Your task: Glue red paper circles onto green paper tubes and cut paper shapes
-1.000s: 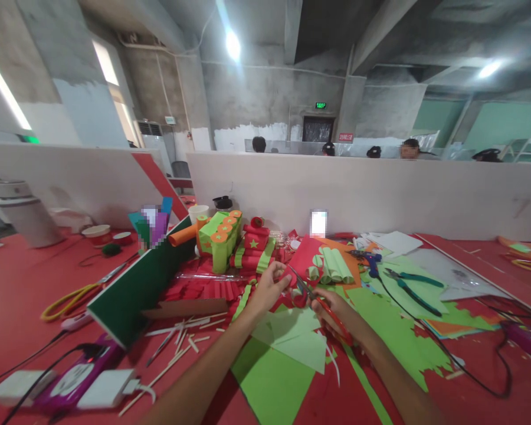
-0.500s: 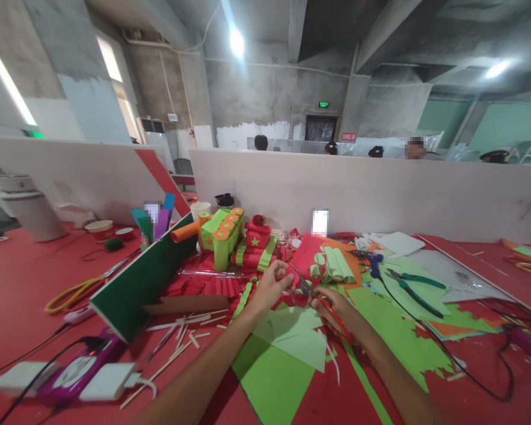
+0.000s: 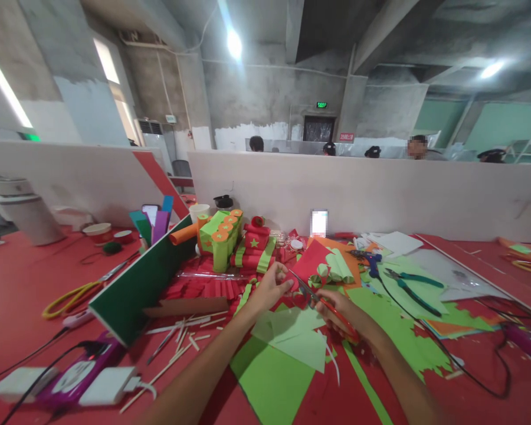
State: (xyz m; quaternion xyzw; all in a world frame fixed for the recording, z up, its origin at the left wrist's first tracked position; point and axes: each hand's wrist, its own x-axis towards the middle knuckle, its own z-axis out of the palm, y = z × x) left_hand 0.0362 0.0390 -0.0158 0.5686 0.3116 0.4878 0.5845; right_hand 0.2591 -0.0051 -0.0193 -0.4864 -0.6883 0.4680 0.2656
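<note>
My left hand [image 3: 271, 288] pinches a piece of red paper [image 3: 312, 261] at its near left edge, thumb and fingers pressed together. My right hand [image 3: 335, 308] is closed round the orange-red handles of a pair of scissors [image 3: 308, 291], their blades pointing up and left against the red paper beside my left fingertips. Pale green paper rolls [image 3: 338, 267] lie just behind the red paper. Under my hands are pale green paper sheets [image 3: 287, 336] and a brighter green sheet [image 3: 272, 378].
A green and orange paper model [image 3: 223, 230] and red paper rolls [image 3: 254, 257] stand behind my left hand. Left are a dark green board [image 3: 146, 289], thin sticks [image 3: 181, 345] and yellow-handled scissors [image 3: 75, 298]. Right lie pliers [image 3: 413, 295] and a glue gun [image 3: 374, 262] with its cord.
The red paper has turned slightly and its upper edge has shifted right. The scissors blades have moved slightly against it. Both hands keep their holds.
</note>
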